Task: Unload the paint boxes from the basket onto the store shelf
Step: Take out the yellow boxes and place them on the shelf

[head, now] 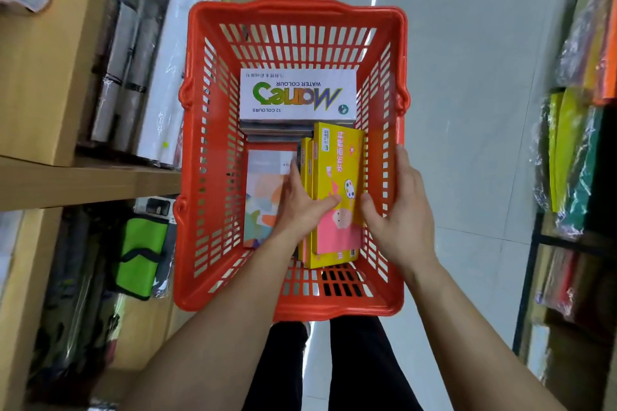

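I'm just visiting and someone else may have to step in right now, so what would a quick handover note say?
Left hand: inside the red basket, fingers against the left side of the yellow paint boxes, thumb on top.
Right hand: open, at the right side of the same boxes by the basket wall; grip not yet closed.
Things: the yellow boxes stand on edge at the right; a white Monet watercolour box tops a stack at the far end; a pastel flat box lies at the left.
Done: no box is out yet.
Left: lift the yellow boxes to the shelf, then the rest.
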`<state>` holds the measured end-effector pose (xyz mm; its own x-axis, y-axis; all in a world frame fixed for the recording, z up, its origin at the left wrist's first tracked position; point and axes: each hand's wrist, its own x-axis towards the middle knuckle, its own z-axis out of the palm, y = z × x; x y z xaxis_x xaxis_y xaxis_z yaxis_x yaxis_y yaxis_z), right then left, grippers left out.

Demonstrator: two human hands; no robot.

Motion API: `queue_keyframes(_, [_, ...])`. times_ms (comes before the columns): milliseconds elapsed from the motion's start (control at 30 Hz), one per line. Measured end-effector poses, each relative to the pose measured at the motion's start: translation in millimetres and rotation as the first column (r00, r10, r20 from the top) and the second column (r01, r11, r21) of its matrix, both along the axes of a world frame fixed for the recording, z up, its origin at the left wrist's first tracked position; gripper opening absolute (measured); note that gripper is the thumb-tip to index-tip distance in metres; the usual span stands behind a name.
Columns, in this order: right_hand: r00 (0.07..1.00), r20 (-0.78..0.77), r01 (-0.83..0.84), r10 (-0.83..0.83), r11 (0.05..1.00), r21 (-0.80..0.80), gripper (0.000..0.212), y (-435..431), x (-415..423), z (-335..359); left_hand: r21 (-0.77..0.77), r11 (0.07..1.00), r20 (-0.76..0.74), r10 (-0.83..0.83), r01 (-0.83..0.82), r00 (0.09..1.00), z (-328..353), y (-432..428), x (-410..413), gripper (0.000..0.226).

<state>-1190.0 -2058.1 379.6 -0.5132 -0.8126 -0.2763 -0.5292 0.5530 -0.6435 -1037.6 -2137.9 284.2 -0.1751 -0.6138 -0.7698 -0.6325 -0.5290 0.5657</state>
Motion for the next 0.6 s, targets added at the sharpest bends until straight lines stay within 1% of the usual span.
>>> queue_keyframes(67, [1.0,-0.004,-0.001,0.001,1.0,-0.001,0.088,-0.5,-0.9,0.3,-0.011,1.0,-0.045,-0.004,0.004,0.999,4.5,-3.7,0.0,0.125])
queue_keyframes(133, [1.0,-0.011,-0.007,0.007,1.0,0.006,0.087,-0.8,-1.3,1.4,-0.071,0.997,-0.026,-0.015,0.013,1.0,15.1,-6.2,2.6,0.119])
queue_keyframes(200, [1.0,-0.022,-0.021,0.021,0.999,0.026,0.086,-2.6,-2.2,5.4,-0.106,0.994,-0.016,-0.006,0.004,1.0,33.4,-8.8,11.7,0.118])
queue_keyframes(267, [0.998,-0.058,-0.036,0.04,0.997,0.067,0.084,-6.3,-3.8,12.4,-0.115,0.992,-0.111,0.029,-0.042,0.993,57.8,-14.6,28.7,0.122])
queue_keyframes(333, [0.994,-0.099,-0.032,0.044,0.993,0.114,0.082,-10.6,-4.7,20.8,-0.119,0.985,-0.201,0.101,-0.127,0.974,88.5,-20.5,49.6,0.123])
queue_keyframes(367, [0.994,-0.104,-0.024,0.038,0.992,0.127,0.08,-12.0,-3.8,26.3,-0.138,0.977,-0.221,0.13,-0.163,0.967,105.3,-22.4,61.3,0.122])
queue_keyframes(467, [0.995,-0.1,0.004,0.009,0.992,0.129,0.07,-14.3,3.8,46.3,-0.202,0.953,-0.255,0.172,-0.226,0.952,152.2,-27.9,94.1,0.109])
queue_keyframes(600, [0.997,-0.077,-0.001,0.009,0.994,0.105,0.063,-14.6,24.7,80.1,-0.183,0.938,-0.336,0.221,-0.294,0.915,207.5,-30.8,129.0,0.099])
